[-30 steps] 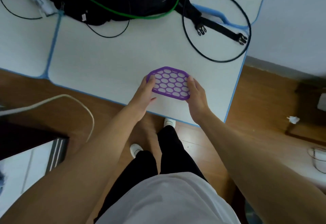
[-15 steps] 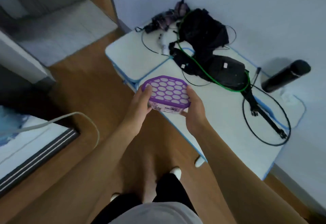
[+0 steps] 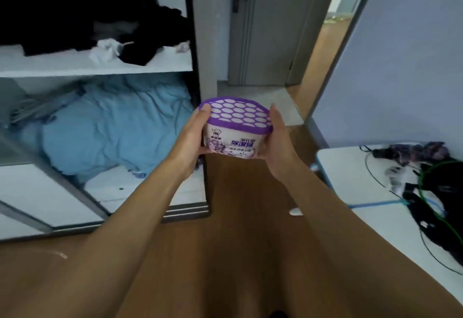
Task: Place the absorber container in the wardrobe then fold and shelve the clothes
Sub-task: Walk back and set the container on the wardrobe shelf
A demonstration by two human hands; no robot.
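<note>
The absorber container (image 3: 235, 129), a white tub with a purple honeycomb lid, is held in the air between both hands. My left hand (image 3: 194, 134) grips its left side and my right hand (image 3: 279, 139) grips its right side. The open wardrobe (image 3: 198, 42) stands to the left. On its upper shelf (image 3: 100, 68) lie crumpled black clothes (image 3: 75, 14) with a bit of white cloth. A blue quilt (image 3: 112, 127) fills the compartment below.
A grey sliding wardrobe door frame (image 3: 50, 174) crosses the lower left. A white table (image 3: 363, 179) at the right carries black bags and cables (image 3: 438, 192). Brown wooden floor (image 3: 250, 205) lies between. A grey door (image 3: 270, 24) and an open doorway stand behind.
The container was lifted off the white table with both hands. The view then swung left from the table to the wardrobe, with the container carried along in front.
</note>
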